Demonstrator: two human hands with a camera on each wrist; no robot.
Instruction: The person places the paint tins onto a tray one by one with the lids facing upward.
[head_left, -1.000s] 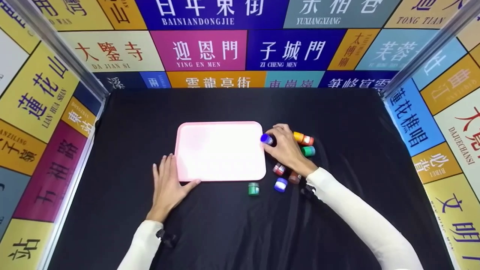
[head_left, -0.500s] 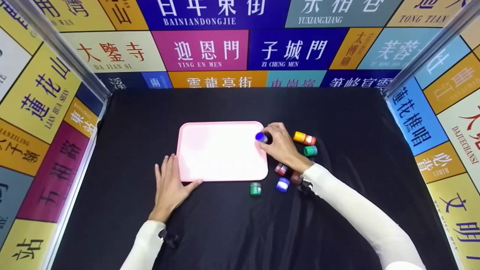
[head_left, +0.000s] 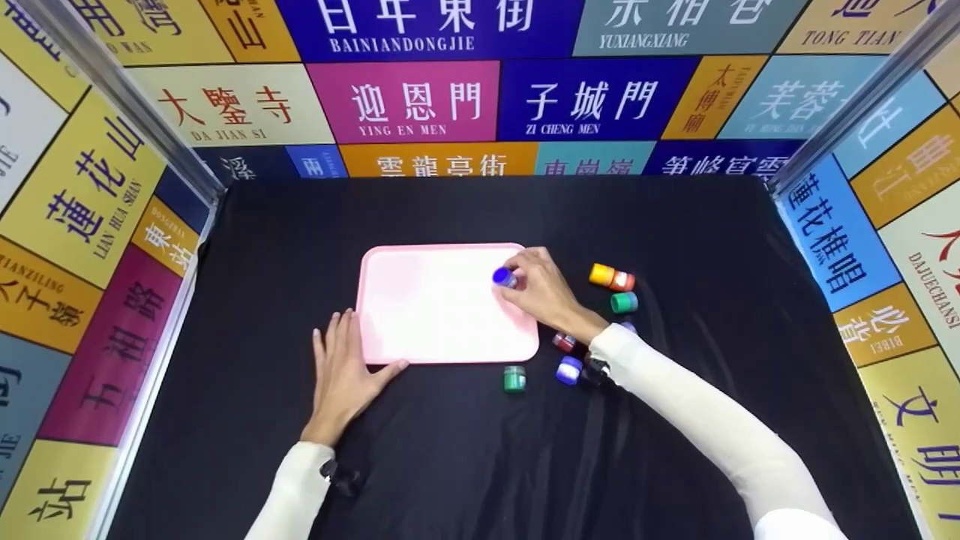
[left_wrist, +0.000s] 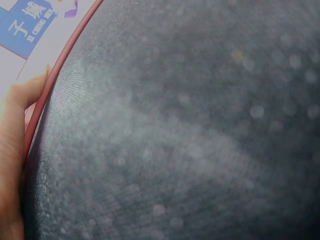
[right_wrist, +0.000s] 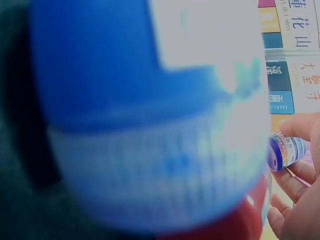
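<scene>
A pink tray (head_left: 442, 307) with a pale inside lies on the black cloth in the head view. My left hand (head_left: 343, 375) rests at its near left corner, fingers straight along the left side and thumb at the near edge. The left wrist view has that thumb (left_wrist: 32, 92) against the tray's rim. Over the tray's right part, my right hand (head_left: 546, 289) pinches a small blue-purple paint jar (head_left: 504, 277) between thumb and fingers. The right wrist view brings out the printed label of this paint jar (right_wrist: 287, 150).
Right of the tray lie an orange jar (head_left: 601, 274), a red-orange jar (head_left: 622, 280) and a green jar (head_left: 624, 302). A dark red jar (head_left: 564, 342) and a blue jar (head_left: 568, 370) lie nearer. Another green jar (head_left: 514, 379) stands before the tray. My right forearm partly covers others.
My right hand has carried the blue-purple paint jar leftward from the tray's right edge to over its inside. My left hand keeps its place at the corner.
</scene>
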